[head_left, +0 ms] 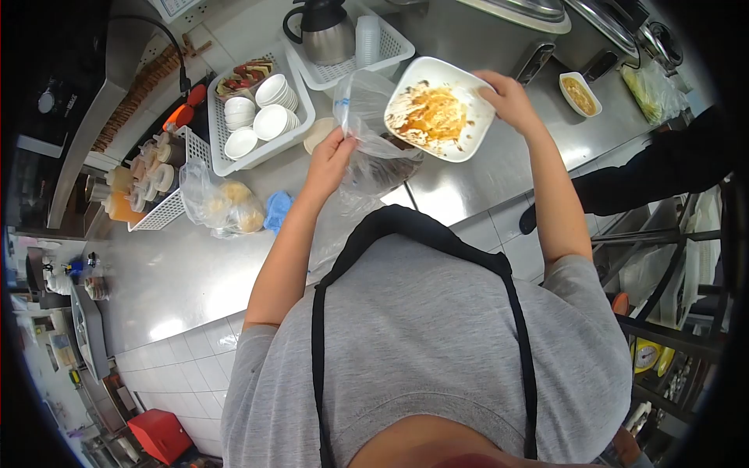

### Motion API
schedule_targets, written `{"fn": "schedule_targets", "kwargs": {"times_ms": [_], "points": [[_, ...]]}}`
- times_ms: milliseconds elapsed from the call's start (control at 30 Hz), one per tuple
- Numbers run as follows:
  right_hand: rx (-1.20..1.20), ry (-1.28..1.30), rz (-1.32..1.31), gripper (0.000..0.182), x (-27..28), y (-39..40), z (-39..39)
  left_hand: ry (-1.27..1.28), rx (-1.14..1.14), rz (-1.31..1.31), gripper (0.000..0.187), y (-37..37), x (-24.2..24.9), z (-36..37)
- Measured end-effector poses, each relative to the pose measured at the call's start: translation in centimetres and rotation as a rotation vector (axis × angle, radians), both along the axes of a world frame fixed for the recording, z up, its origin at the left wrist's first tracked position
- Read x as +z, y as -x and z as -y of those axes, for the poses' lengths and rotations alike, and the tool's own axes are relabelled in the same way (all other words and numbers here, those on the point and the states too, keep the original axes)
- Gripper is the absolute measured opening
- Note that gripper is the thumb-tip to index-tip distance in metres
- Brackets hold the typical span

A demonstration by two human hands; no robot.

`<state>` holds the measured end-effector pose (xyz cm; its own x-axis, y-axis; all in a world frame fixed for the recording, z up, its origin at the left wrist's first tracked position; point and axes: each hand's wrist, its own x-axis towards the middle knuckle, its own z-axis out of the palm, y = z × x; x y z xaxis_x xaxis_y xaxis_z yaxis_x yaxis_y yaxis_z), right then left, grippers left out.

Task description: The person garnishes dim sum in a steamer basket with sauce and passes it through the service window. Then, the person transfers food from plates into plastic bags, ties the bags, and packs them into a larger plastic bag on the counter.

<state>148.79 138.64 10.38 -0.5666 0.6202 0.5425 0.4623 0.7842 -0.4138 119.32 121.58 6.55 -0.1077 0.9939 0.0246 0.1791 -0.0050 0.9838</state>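
Note:
My right hand (509, 100) grips the far right corner of a white square bowl (482, 125), its inside smeared with orange and brown food residue. The bowl is tilted, its inside facing me, and its left edge overlaps a clear plastic bag (367, 148). Pinched in the fingers of my left hand (334, 156) is the left edge of that bag. Dark contents show through the lower part of the bag, which rests on the steel counter. Behind my left hand, a pale round item (317, 134) is partly hidden.
Left stand a white basket (226, 165) with stacked white cups, a basket of sauce bottles (160, 214) and a bag of buns (234, 207) beside a blue cloth (278, 210). A steel jug (328, 35) is behind. Right are a small food dish (579, 95) and a person's dark-clothed leg (632, 183).

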Motion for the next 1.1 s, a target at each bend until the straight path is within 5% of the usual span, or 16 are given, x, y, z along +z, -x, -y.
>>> {"fn": "schedule_targets", "kwargs": {"times_ms": [67, 233, 300, 433, 533, 600, 667, 767, 833, 900, 967, 1033, 1067, 1100], "points": [[-0.131, 0.788, -0.242, 0.027, -1.2, -1.7, 1.5, -0.025, 0.018, -0.002, 0.016, 0.1, -0.7, -0.1], [-0.296, 0.961, -0.55, 0.029, -8.7, -5.0, 2.9, -0.028, 0.119, -0.029, 0.016, 0.7, -0.3, 1.0], [-0.378, 0.982, -0.607, 0.03, -10.8, -6.3, 2.5, -0.032, 0.255, 0.201, 0.019, 1.1, 2.0, 1.8], [-0.525, 0.949, -0.715, 0.028, -12.4, -7.5, 2.1, -0.313, 0.449, 0.346, 0.023, 3.2, 8.8, 1.9], [-0.569, 0.936, -0.525, 0.033, -12.2, -7.7, 1.5, -0.508, 0.516, 0.309, 0.022, 4.5, 12.6, 1.3], [-0.807, 0.049, 0.008, 0.042, -10.9, -6.8, 2.2, -0.641, 0.648, 0.406, 0.018, 6.0, 13.5, 0.4], [-0.695, 0.07, -0.154, 0.057, -6.2, -4.2, 4.3, -0.663, 0.705, 0.443, 0.02, 7.3, 13.5, -0.7], [-0.035, 0.159, -0.373, 0.086, -1.1, 2.2, 9.4, -0.655, 0.787, 0.498, 0.02, 8.6, 12.4, -2.5], [0.268, 0.571, -0.492, 0.109, 0.1, 6.0, 12.1, -0.518, 0.749, 0.637, 0.02, 8.3, 11.4, -3.4], [0.329, 0.849, -0.65, 0.095, 0.7, 9.0, 13.6, -0.497, 0.652, 0.631, 0.022, 7.4, 10.2, -3.6], [0.309, 0.913, -0.765, 0.082, 0.3, 11.0, 13.6, -0.632, 0.719, 0.305, 0.028, 5.9, 9.4, -4.2], [0.353, 1.154, -0.754, 0.042, 0.6, 11.5, 13.1, -0.812, 0.884, -0.868, 0.056, 3.3, 11.6, -1.7], [0.339, 0.938, -0.742, 0.032, 1.1, 11.9, 13.2, -0.884, 0.851, -1.05, 0.071, 0.3, 14.1, 0.1], [0.32, 0.727, -0.721, 0.024, 1.7, 12.1, 13.4, -0.928, 0.606, -0.9, 0.075, -1.9, 15.5, 1.1]]}}
